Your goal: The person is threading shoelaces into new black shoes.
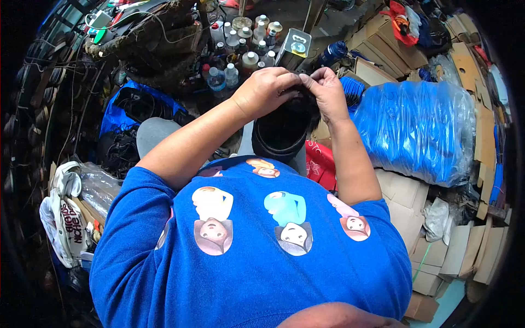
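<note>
A black item with a wide round opening [280,134] rests in my lap, against the front of my blue shirt. I cannot tell its exact kind. At its far edge, my left hand [267,90] is closed with thumb and fingers pinched on dark material. My right hand [329,94] pinches the same edge from the other side, its fingertips meeting those of the left. Whatever small piece may lie between the fingertips is too small to make out. Dark material under the hands hides the item's far side.
Several plastic bottles [231,76] stand beyond my hands, near a metal-topped stand [295,45]. At right lies a clear-wrapped bundle of blue pieces [413,128] beside flattened cardboard [383,41]. A blue bag [128,104] and a white cloth bag [63,218] are at left.
</note>
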Demonstrator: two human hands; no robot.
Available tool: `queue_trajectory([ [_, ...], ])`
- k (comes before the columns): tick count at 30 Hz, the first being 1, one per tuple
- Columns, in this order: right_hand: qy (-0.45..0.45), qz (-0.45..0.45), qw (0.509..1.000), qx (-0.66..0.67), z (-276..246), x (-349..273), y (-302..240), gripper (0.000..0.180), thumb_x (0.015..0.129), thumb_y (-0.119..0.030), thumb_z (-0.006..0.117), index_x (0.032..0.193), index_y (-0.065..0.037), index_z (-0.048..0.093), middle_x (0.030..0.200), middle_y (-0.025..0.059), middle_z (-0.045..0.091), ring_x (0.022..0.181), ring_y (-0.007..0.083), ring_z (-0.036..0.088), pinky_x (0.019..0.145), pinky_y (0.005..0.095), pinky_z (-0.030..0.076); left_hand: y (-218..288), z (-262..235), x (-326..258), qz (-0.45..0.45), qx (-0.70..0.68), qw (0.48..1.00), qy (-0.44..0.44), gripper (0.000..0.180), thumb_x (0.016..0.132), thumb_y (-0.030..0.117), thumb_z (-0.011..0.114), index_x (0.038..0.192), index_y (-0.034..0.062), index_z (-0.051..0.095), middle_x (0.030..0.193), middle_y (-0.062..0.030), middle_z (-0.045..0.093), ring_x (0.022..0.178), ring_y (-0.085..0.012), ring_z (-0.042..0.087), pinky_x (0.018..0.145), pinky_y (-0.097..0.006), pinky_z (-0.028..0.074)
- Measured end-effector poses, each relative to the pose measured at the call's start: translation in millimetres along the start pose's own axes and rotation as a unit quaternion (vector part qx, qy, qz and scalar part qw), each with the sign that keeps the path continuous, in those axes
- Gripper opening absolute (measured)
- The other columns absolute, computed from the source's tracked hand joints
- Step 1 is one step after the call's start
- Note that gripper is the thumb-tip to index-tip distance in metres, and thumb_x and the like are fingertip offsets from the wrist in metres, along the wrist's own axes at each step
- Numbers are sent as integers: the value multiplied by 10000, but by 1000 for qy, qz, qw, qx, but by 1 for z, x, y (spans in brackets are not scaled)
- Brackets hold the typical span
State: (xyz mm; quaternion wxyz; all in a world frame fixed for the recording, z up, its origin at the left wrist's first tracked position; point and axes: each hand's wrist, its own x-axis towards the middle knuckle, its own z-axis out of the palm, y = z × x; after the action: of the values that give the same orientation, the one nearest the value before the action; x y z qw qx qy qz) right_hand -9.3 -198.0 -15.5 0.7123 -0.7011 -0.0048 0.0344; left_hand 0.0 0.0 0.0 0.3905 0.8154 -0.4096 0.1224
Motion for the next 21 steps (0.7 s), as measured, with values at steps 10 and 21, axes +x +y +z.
queue_trajectory([
  [10,-19,-209,906,-369,11,-29,-30,213,699,-23,637,884,-60,538,809,59,580,770,214,576,733,355,431,0,-5,7,43,107,993,-17,278,763,158,672,1033,104,632,944,-89,568,872,-283,590,781,-392,470],
  [21,118,-379,731,-555,14,-36,-22,195,674,-144,721,849,-182,646,945,10,540,943,227,514,855,398,355,-12,-2,21,-320,-299,883,-171,336,918,297,580,1020,-18,638,970,-76,605,884,-160,552,827,-310,425],
])
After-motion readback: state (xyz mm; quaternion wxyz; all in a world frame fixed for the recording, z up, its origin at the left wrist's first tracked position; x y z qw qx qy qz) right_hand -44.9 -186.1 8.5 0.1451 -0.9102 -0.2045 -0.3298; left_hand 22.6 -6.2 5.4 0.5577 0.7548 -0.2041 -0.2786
